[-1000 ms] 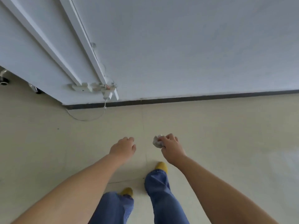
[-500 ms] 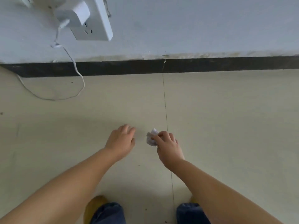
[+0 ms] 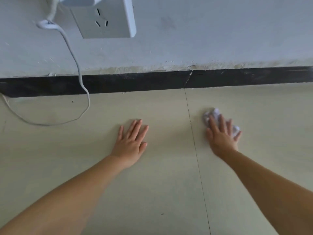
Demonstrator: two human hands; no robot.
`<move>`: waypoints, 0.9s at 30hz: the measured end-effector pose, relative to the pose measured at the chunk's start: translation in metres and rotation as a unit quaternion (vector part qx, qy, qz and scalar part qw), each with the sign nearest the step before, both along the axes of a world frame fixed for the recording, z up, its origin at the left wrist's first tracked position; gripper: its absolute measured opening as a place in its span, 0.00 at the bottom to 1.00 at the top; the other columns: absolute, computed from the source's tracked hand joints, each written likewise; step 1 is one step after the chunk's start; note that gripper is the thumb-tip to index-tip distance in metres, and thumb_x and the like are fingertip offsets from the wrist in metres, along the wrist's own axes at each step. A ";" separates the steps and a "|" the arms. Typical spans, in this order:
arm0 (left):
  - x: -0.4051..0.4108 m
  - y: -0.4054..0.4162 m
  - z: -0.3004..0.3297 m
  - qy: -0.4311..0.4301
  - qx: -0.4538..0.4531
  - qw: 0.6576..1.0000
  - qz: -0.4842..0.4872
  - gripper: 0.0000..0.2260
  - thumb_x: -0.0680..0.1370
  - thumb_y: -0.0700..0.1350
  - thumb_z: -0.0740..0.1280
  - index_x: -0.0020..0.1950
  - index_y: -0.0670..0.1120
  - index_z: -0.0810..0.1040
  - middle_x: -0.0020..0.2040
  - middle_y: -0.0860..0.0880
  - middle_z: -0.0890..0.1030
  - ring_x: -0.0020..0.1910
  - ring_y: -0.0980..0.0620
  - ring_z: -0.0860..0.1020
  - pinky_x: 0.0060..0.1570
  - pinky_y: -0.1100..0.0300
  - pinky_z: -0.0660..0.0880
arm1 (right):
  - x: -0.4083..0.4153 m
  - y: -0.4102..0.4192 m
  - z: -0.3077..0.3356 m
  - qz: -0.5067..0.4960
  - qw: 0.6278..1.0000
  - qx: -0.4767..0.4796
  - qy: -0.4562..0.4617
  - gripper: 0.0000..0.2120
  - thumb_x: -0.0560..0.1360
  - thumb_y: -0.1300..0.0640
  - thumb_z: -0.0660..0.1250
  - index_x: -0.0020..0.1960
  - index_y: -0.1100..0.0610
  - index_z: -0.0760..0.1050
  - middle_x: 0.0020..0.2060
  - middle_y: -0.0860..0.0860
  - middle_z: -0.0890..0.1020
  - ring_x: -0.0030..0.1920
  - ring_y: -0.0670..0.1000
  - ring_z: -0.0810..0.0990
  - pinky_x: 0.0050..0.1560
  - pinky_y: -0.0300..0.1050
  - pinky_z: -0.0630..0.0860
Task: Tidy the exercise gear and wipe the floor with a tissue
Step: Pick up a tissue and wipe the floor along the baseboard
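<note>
- Two hands are down on the floor [image 3: 152, 192] in the head view, our only view, so we judge the wiping step is in hand; no exercise gear shows here.
- Our right hand [image 3: 221, 136] lies flat with fingers straight and spread, its grip apart, pressing the crumpled tissue [image 3: 212, 114] onto the tile just right of the grout line [image 3: 194, 146].
- Our left hand [image 3: 132, 141] rests palm down left of the grout line, fingers straight, grip apart and holding nothing; we take it as a brace.
- Both forearms reach forward toward the black skirting [image 3: 135, 82], which is well beyond the tissue.
- Next, we judge, comes sliding the tissue across the tile under steady pressure, keeping the wad under the fingers.
- Far left of the grout line a white cable [image 3: 79, 78] loops onto the floor from the wall socket [image 3: 108, 19]; we should steer clear of it.
</note>
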State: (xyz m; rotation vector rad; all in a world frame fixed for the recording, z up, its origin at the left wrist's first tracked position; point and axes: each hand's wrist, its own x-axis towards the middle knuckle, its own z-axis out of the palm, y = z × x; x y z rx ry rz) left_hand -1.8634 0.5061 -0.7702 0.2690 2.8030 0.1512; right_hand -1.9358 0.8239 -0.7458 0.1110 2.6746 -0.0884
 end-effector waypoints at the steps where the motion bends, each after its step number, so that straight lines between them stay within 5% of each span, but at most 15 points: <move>1: 0.001 -0.001 -0.004 0.009 -0.002 1.000 -0.006 0.30 0.76 0.59 0.41 0.77 0.49 0.49 0.77 0.47 0.48 0.77 0.49 0.47 0.71 0.43 0.41 | -0.017 -0.001 0.005 -0.085 0.996 0.005 -0.018 0.25 0.81 0.41 0.39 0.77 0.40 0.40 0.77 0.49 0.40 0.76 0.59 0.36 0.70 0.70 0.39; 3: 0.001 -0.003 -0.009 0.038 0.018 0.999 -0.005 0.29 0.77 0.58 0.45 0.77 0.48 0.52 0.77 0.46 0.54 0.76 0.50 0.51 0.69 0.43 0.45 | -0.046 -0.022 0.007 -0.196 0.980 -0.003 -0.023 0.26 0.81 0.41 0.39 0.77 0.42 0.40 0.77 0.50 0.38 0.76 0.61 0.36 0.70 0.71 0.39; 5: -0.001 -0.006 -0.007 0.036 0.069 0.997 0.001 0.30 0.76 0.59 0.42 0.77 0.49 0.45 0.77 0.49 0.47 0.76 0.53 0.44 0.72 0.46 0.42 | -0.056 -0.068 0.002 -0.159 0.987 -0.003 -0.008 0.27 0.81 0.42 0.39 0.77 0.44 0.38 0.77 0.52 0.37 0.75 0.61 0.35 0.71 0.70 0.38; 8: 0.001 -0.015 0.005 0.068 0.201 0.972 0.100 0.28 0.78 0.58 0.41 0.76 0.49 0.42 0.76 0.52 0.43 0.76 0.56 0.42 0.74 0.54 0.40 | -0.026 -0.158 -0.002 0.071 0.996 -0.045 0.024 0.26 0.82 0.44 0.39 0.77 0.46 0.36 0.77 0.51 0.36 0.76 0.58 0.34 0.72 0.65 0.35; 12: 0.005 -0.033 0.017 0.185 0.280 0.903 0.267 0.27 0.79 0.53 0.47 0.76 0.41 0.57 0.76 0.43 0.59 0.75 0.52 0.53 0.74 0.48 0.52 | 0.040 -0.230 0.000 0.361 0.927 -0.103 -0.004 0.25 0.82 0.44 0.39 0.77 0.45 0.36 0.77 0.48 0.37 0.76 0.56 0.34 0.73 0.62 0.33; 15: 0.005 -0.039 0.017 0.202 0.309 0.877 0.307 0.26 0.80 0.52 0.48 0.73 0.40 0.63 0.74 0.41 0.64 0.75 0.46 0.59 0.74 0.45 0.55 | 0.029 -0.203 -0.011 0.442 0.888 -0.128 0.017 0.26 0.79 0.44 0.39 0.77 0.43 0.45 0.78 0.47 0.49 0.77 0.54 0.48 0.74 0.65 0.43; 18: 0.004 -0.041 0.011 0.151 0.245 0.918 0.272 0.28 0.78 0.54 0.44 0.67 0.42 0.73 0.72 0.43 0.67 0.74 0.48 0.61 0.72 0.45 0.50 | -0.007 -0.131 -0.020 0.256 0.955 -0.063 0.134 0.24 0.81 0.47 0.45 0.76 0.45 0.50 0.77 0.50 0.57 0.75 0.55 0.60 0.70 0.66 0.57; 20: 0.007 -0.043 0.007 0.086 0.144 0.966 0.199 0.29 0.78 0.56 0.43 0.70 0.46 0.70 0.75 0.45 0.62 0.76 0.49 0.56 0.72 0.44 0.48 | -0.031 -0.074 -0.013 0.041 0.992 -0.036 0.113 0.24 0.82 0.46 0.41 0.77 0.43 0.44 0.78 0.49 0.49 0.77 0.54 0.48 0.74 0.62 0.45; 23: 0.004 -0.055 0.008 0.034 0.090 0.983 0.157 0.28 0.78 0.57 0.41 0.75 0.50 0.62 0.78 0.48 0.55 0.77 0.51 0.51 0.73 0.48 0.47 | -0.058 -0.045 0.002 -0.218 0.974 -0.016 0.063 0.24 0.82 0.46 0.41 0.78 0.45 0.45 0.78 0.50 0.46 0.77 0.56 0.43 0.73 0.64 0.41; 25: 0.002 -0.058 0.016 0.027 0.104 0.981 0.160 0.26 0.80 0.55 0.41 0.76 0.50 0.60 0.78 0.50 0.56 0.76 0.53 0.53 0.74 0.51 0.48 | -0.064 -0.080 0.000 -0.247 0.967 -0.001 0.064 0.25 0.82 0.46 0.42 0.78 0.47 0.45 0.78 0.52 0.46 0.77 0.58 0.44 0.72 0.64 0.40; 27: -0.001 -0.057 0.025 0.043 0.181 0.959 0.214 0.23 0.82 0.53 0.45 0.77 0.49 0.57 0.76 0.50 0.61 0.75 0.52 0.59 0.73 0.52 0.54 | -0.053 -0.138 -0.007 -0.147 0.986 -0.011 0.081 0.25 0.82 0.46 0.43 0.78 0.48 0.45 0.78 0.54 0.47 0.77 0.58 0.44 0.72 0.63 0.40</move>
